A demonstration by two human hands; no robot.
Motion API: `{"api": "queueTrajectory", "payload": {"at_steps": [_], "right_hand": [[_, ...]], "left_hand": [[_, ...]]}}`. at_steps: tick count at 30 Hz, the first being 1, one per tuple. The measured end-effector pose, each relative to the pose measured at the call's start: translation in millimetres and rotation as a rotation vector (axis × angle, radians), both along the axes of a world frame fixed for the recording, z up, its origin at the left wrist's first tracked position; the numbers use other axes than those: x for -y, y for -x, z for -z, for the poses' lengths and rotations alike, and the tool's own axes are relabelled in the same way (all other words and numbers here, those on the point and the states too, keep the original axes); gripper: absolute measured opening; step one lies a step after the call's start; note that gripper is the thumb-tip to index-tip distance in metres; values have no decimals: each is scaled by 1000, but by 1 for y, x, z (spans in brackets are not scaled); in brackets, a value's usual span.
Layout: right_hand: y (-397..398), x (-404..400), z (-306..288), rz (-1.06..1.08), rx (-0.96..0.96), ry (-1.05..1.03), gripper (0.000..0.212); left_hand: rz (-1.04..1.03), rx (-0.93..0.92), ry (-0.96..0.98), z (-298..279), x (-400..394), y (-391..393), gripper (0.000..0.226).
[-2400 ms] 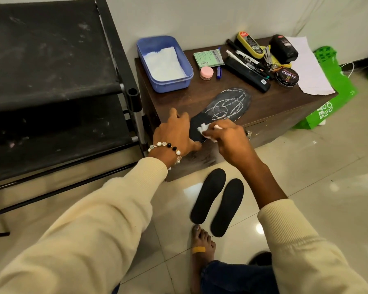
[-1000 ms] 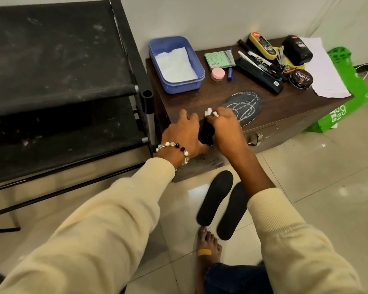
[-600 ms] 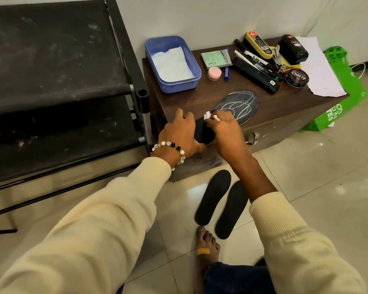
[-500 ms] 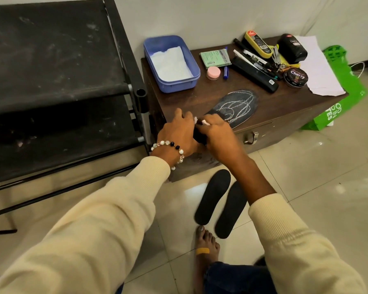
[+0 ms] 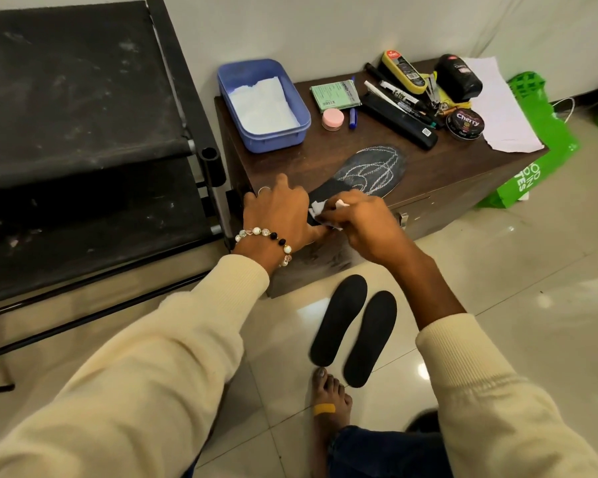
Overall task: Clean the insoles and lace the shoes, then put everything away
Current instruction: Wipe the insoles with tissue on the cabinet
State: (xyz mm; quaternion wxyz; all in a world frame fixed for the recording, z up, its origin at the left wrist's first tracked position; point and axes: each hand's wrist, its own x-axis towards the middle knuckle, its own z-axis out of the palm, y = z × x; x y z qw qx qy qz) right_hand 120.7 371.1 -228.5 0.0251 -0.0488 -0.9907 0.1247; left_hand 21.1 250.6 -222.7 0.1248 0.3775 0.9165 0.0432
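Note:
A black insole (image 5: 366,172) with white chalk scribbles on its front half lies on the brown cabinet (image 5: 325,157), its heel at the near edge. My left hand (image 5: 280,212) rests on the cabinet edge and holds the heel end down, thumb under the edge. My right hand (image 5: 356,219) pinches a small white tissue (image 5: 320,208) against the heel part of the insole. Two clean black insoles (image 5: 354,327) lie side by side on the floor below.
A blue tub (image 5: 266,136) with white tissue stands at the cabinet's back left. Green packet (image 5: 335,94), pink jar (image 5: 332,119), markers, black brush (image 5: 399,120), polish tin (image 5: 465,124), paper behind. Black shoe rack (image 5: 83,132) left, green bag (image 5: 535,146) right, my bare foot (image 5: 330,405) below.
My right hand has rubbed the tissue back and forth over the heel end of the insole. The left hand has stayed on the heel. The camera shifted slightly.

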Motion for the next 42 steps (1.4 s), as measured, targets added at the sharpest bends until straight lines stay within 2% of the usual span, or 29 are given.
{"api": "queueTrajectory", "payload": {"at_steps": [3,4,6,8,10,12,15,18,24,26,30,32,36,38,40,42], "right_hand": [[-5,-22,9,173,-55,-100,36],[-5,-24,13,264,-43,-113,38],[-2,-20,20,315,-45,-86,35],[1,-7,19,245,-64,-8,32],[1,-2,15,89,-52,-24,30],[-2,-10,10,47,-59,-12,30],[-5,-26,13,256,-46,-88,37],[-2,-23,16,377,-60,-12,36],[0,-7,6,20,-15,-19,31],[-6,-20,7,71,-36,-29,35],[-9,-29,17,344,-103,-52,34],[-2,-19,18,299,-77,-58,34],[-3,-15,9,39,-38,-14,32],[-8,-26,8,122,-56,-25,32],[-9,-33,12,305,-57,-58,35],[-3,-27,16,367,-36,-84,38]], "left_hand": [[9,-54,38,1,-3,-2,75],[9,-67,37,2,-4,-3,75],[17,-86,22,4,-5,-4,74],[45,-79,-23,8,-6,-6,69],[63,-48,-78,10,-7,-7,66],[55,-20,-96,10,-9,-8,64],[52,-4,-75,8,-11,-7,65],[43,14,-85,9,-11,-7,64],[35,21,-108,8,-8,-5,64],[37,29,-98,7,-9,-4,66],[39,40,-72,4,-9,-4,66],[32,41,-68,4,-9,-3,65],[36,32,-60,3,-7,-1,67],[39,39,-50,2,-7,-1,67],[39,43,-48,1,-6,-1,67],[37,44,-55,1,-6,-2,66]]}}
